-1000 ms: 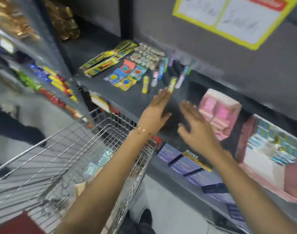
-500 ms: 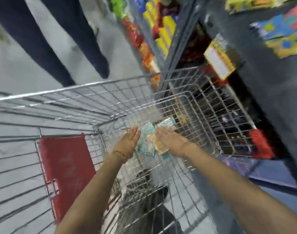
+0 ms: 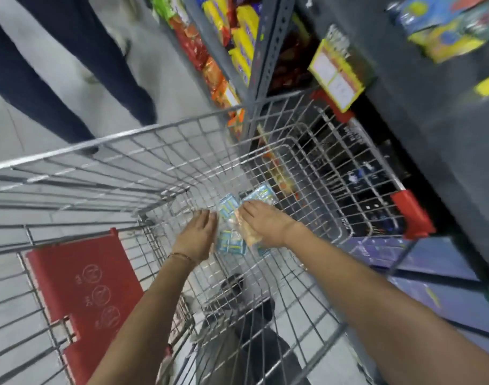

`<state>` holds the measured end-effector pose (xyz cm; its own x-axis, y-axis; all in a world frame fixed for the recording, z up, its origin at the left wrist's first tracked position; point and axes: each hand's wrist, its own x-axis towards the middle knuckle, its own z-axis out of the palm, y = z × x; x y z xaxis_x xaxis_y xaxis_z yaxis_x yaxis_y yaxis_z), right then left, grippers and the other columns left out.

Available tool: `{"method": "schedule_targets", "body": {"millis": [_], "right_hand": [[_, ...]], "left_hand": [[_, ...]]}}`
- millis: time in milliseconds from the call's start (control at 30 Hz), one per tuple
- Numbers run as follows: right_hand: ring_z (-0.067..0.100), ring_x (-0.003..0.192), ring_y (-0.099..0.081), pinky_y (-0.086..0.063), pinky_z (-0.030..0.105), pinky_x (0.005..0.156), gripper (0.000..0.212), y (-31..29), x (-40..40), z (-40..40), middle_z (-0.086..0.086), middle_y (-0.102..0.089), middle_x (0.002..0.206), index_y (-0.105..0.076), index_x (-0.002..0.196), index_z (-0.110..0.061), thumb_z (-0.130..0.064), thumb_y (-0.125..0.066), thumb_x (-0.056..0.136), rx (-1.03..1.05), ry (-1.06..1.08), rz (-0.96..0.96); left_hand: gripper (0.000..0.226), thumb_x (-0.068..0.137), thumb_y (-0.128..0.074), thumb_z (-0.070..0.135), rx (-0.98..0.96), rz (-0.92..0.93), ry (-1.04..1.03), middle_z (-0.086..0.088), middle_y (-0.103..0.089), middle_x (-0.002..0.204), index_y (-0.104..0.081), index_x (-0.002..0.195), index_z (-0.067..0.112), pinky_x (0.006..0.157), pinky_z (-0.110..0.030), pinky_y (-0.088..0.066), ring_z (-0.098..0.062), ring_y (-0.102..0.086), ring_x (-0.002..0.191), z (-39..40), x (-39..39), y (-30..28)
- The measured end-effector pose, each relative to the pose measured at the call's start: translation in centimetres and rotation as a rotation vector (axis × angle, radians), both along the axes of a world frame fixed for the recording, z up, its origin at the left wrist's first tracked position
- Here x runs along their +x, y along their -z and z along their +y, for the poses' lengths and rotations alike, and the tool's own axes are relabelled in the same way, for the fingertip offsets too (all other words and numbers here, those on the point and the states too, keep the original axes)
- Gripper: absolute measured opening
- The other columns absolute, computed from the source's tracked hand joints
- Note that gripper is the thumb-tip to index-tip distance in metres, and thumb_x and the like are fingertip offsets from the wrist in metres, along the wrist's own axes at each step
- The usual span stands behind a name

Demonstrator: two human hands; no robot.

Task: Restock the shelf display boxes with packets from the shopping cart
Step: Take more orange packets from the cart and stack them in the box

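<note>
Head view only. Packets, pale blue with one orange-tinted among them, lie loose in a small cluster on the wire floor of the shopping cart, near its far end.

Risk, as judged: the packets overlap and look slippery, so a two-handed scoop could drop one back or push a corner through the mesh. The shelf stands just beside the cart on the right.

Left hand is flat, fingers extended and together, its edge against the left side of the cluster; it grips nothing. Right hand rests palm down on the orange-tinted packet, fingers spread loosely. Whether the fingers curl beneath it cannot be told, owing to blur.
</note>
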<state>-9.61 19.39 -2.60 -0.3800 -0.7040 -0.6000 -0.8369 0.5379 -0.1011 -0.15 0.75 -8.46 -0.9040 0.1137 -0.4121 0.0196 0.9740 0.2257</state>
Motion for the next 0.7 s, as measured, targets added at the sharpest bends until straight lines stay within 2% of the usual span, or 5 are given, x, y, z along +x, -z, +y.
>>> {"method": "schedule_targets", "body": {"millis": [167,267,367,567,700], "right_hand": [[0.033,0.143,-0.015,-0.004,0.035,0.118,0.107,-10.7,0.7,3.9,0.019,-0.019,0.154,-0.012,0.144,0.002,-0.037,-0.079,0.070,-0.212,0.287,0.118],[0.033,0.143,-0.016,-0.009,0.034,0.119,0.104,-17.3,2.0,8.0,0.021,-0.020,0.153,-0.012,0.144,0.004,-0.027,-0.077,0.069,-0.328,0.461,0.210],[0.030,0.144,-0.016,-0.013,0.036,0.121,0.101,-23.4,3.7,13.4,0.020,-0.019,0.154,-0.014,0.144,0.003,-0.026,-0.074,0.068,-0.392,0.625,0.320],[0.028,0.139,-0.028,-0.027,0.035,0.116,0.093,-32.0,6.9,27.4,0.014,-0.030,0.150,-0.028,0.142,-0.010,-0.022,-0.077,0.063,-0.570,1.085,0.490],[0.024,0.120,-0.044,-0.037,0.041,0.105,0.080,-33.4,7.4,34.7,0.011,-0.048,0.134,-0.044,0.130,-0.018,-0.051,-0.071,0.063,-0.605,1.354,0.495]], "left_hand": [[0.087,0.062,-0.070,0.015,0.053,0.082,0.116,-0.021,-0.035,0.136,-0.023,0.134,0.003,0.108,-0.043,-0.034,-0.038,-0.032,0.129,4.6,-4.5,-11.7],[0.092,0.055,-0.075,0.011,0.142,0.151,0.176,-0.018,-0.036,0.132,-0.027,0.134,0.005,0.094,-0.037,-0.044,-0.036,-0.043,0.118,8.6,-6.6,-19.9],[0.102,0.044,-0.082,0.011,0.266,0.292,0.296,-0.026,-0.041,0.125,-0.034,0.134,0.000,0.086,-0.028,-0.040,-0.040,-0.052,0.106,13.1,-8.1,-27.6],[0.092,0.051,-0.082,0.018,0.438,0.396,0.682,-0.024,-0.044,0.123,-0.037,0.129,0.000,0.105,-0.042,-0.040,-0.038,-0.041,0.119,27.4,-11.0,-37.6],[0.090,0.051,-0.084,0.017,0.340,0.335,0.813,-0.017,-0.041,0.127,-0.036,0.126,0.006,0.109,-0.036,-0.032,-0.030,-0.037,0.123,37.4,-13.6,-39.5]]}}
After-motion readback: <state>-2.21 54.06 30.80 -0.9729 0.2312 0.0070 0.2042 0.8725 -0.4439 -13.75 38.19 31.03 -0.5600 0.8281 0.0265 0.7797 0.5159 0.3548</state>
